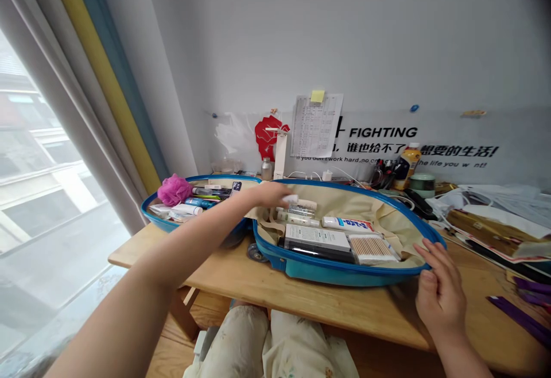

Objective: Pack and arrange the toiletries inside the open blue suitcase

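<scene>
A blue suitcase (344, 277) lies opened out on the table, its two halves side by side. My left hand (273, 193) reaches over the right half, fingers closed on a small white item (291, 199) whose kind I cannot make out. Below it lie small bottles (299, 219). Farther right is a toothpaste tube (348, 224). A white box (317, 237) and a clear case of cotton swabs (372, 248) sit along the near side. My right hand (443, 286) touches the case's right rim with its fingers apart, holding nothing.
In the left half are a pink bath puff (174, 190) and several tubes and packets. A yellow bottle (407, 167), a green jar (422, 184) and a brown pouch (491, 232) crowd the right side of the wooden table (275, 297). The wall stands close behind.
</scene>
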Available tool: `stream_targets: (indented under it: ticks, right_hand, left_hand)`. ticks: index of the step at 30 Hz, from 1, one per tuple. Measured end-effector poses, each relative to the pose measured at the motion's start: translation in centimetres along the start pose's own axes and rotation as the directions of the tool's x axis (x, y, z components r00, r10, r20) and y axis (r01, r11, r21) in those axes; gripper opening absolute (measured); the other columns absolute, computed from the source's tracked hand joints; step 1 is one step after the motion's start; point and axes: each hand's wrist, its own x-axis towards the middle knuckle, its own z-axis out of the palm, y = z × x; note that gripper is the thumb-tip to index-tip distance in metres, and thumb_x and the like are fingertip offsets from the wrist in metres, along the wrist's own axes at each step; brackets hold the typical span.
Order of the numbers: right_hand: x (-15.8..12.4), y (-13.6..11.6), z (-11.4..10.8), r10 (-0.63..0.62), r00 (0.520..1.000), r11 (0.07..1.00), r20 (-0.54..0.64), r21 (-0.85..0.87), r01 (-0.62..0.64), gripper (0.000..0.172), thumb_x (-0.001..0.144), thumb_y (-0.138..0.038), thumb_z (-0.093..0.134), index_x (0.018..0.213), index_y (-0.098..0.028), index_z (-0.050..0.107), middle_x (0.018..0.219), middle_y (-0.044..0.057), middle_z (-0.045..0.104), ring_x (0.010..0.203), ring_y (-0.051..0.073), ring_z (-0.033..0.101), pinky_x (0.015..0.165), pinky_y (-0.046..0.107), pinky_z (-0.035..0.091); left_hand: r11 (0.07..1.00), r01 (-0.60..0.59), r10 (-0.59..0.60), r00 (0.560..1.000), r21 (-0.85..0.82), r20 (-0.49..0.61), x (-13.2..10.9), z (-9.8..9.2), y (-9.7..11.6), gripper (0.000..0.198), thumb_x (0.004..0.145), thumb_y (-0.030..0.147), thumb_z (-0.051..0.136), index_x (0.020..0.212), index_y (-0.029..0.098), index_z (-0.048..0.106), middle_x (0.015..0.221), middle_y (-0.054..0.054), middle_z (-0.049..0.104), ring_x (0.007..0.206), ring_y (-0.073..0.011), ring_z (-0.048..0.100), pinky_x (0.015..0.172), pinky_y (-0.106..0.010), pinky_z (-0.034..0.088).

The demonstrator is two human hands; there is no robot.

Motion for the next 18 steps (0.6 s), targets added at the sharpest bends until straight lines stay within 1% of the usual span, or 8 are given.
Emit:
stream_targets:
  ticks: [1,2,3,5,8,11,15,18]
  right_hand:
    - [0.0,0.0,0.0,-0.002,1.0,1.0,0.002,-0.002,0.002,0.036,0.095,-0.035,0.039,0.115,-0.019,0.064,0.128,0.015,0.063,0.132,0.03,0.052,0.111,0.053,0.04]
    - [0.0,-0.1,-0.1,-0.008,1.0,1.0,0.004,-0.003,0.008,0.036,0.095,-0.035,0.039,0.116,-0.019,0.064,0.129,0.015,0.063,0.132,0.03,0.051,0.111,0.053,0.04]
    - [0.0,-0.1,-0.1,-0.013,1.0,1.0,0.006,-0.002,0.013,0.036,0.095,-0.034,0.039,0.117,-0.019,0.063,0.129,0.015,0.063,0.133,0.029,0.051,0.111,0.053,0.04]
    - [0.0,-0.2,-0.1,-0.021,1.0,1.0,0.01,0.004,0.021,0.036,0.095,-0.033,0.039,0.118,-0.019,0.063,0.13,0.015,0.062,0.133,0.029,0.05,0.111,0.053,0.04]
    - [-0.1,-0.1,-0.1,-0.009,1.0,1.0,0.009,0.008,0.009,0.036,0.095,-0.034,0.04,0.119,-0.019,0.063,0.129,0.014,0.062,0.133,0.03,0.05,0.111,0.054,0.039]
    - [-0.1,0.1,0.0,-0.012,1.0,1.0,-0.006,0.012,0.012,0.036,0.095,-0.033,0.041,0.12,-0.021,0.064,0.13,0.013,0.062,0.132,0.031,0.051,0.111,0.056,0.039]
    - [0.0,0.1,0.1,-0.028,1.0,0.999,-0.007,0.023,0.028,0.037,0.095,-0.034,0.041,0.121,-0.022,0.063,0.13,0.013,0.062,0.131,0.031,0.051,0.111,0.056,0.039]
    - [0.0,0.1,0.1,-0.017,1.0,1.0,-0.004,0.004,0.017,0.038,0.095,-0.036,0.039,0.119,-0.02,0.064,0.128,0.014,0.063,0.131,0.031,0.052,0.111,0.056,0.039]
  left_hand:
    - [1.0,-0.026,0.026,0.999,-0.014,0.046,0.7,0.5,1.1,0.046,0.085,0.04,0.062,0.129,0.026,0.057,0.13,-0.005,0.063,0.117,-0.0244,0.058,0.095,-0.028,0.042]
    - [1.0,-0.021,0.023,0.997,-0.02,0.079,1.2,1.1,2.0,0.047,0.084,0.038,0.063,0.129,0.026,0.057,0.129,-0.005,0.064,0.116,-0.0246,0.059,0.094,-0.029,0.043]
    - [1.0,-0.006,0.008,0.995,-0.022,0.102,1.7,1.6,2.6,0.049,0.083,0.036,0.065,0.13,0.025,0.056,0.128,-0.007,0.065,0.114,-0.0249,0.06,0.093,-0.03,0.044]
    - [1.0,0.021,-0.018,0.991,-0.022,0.131,2.3,2.4,3.0,0.054,0.081,0.033,0.067,0.132,0.023,0.053,0.126,-0.01,0.066,0.111,-0.0262,0.063,0.09,-0.031,0.047]
    - [0.999,0.043,-0.038,0.985,-0.023,0.17,2.7,3.3,2.8,0.053,0.08,0.033,0.067,0.131,0.021,0.054,0.126,-0.012,0.066,0.108,-0.0268,0.064,0.087,-0.032,0.049]
    - [0.999,0.041,-0.036,0.979,-0.023,0.202,3.0,3.8,2.5,0.047,0.079,0.031,0.066,0.125,0.022,0.058,0.124,-0.009,0.067,0.106,-0.0251,0.065,0.087,-0.031,0.05]
    - [0.999,0.031,-0.026,0.979,-0.019,0.2,3.3,4.5,2.4,0.042,0.074,0.026,0.069,0.116,0.022,0.064,0.126,-0.009,0.066,0.109,-0.025,0.064,0.092,-0.03,0.049]
    - [1.0,0.026,-0.023,0.982,-0.015,0.187,3.4,4.9,2.4,0.035,0.075,0.022,0.068,0.11,0.021,0.068,0.125,-0.009,0.066,0.11,-0.025,0.063,0.094,-0.03,0.048]
